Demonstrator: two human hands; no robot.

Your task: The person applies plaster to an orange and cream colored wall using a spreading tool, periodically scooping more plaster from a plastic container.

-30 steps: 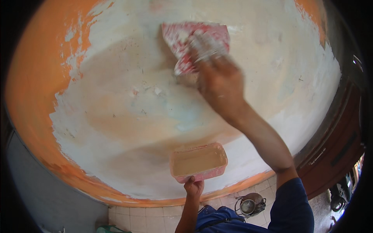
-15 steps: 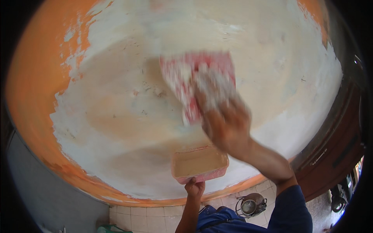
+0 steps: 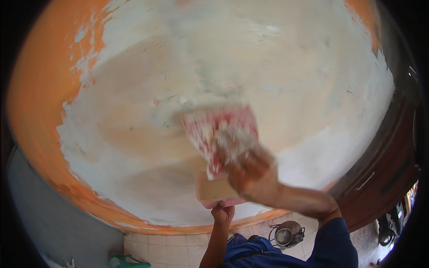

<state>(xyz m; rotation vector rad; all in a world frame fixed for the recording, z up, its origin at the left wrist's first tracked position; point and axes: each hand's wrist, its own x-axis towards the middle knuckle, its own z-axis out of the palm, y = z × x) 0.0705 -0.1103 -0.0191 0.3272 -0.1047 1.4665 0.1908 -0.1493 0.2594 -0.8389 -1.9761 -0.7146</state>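
Lower now, the right hand (image 3: pixel 251 169) grips a scraper (image 3: pixel 200 129), more wall (image 3: pixel 286 71) wiped above it; the left hand (image 3: pixel 222 213) grips a tub (image 3: pixel 213 191).

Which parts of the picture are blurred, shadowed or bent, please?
Head view: the right hand and the red spreader it holds are blurred; the left hand and pink tub look sharper; a shadow darkens the wall near the spreader; fisheye bends the wall's lower edge.
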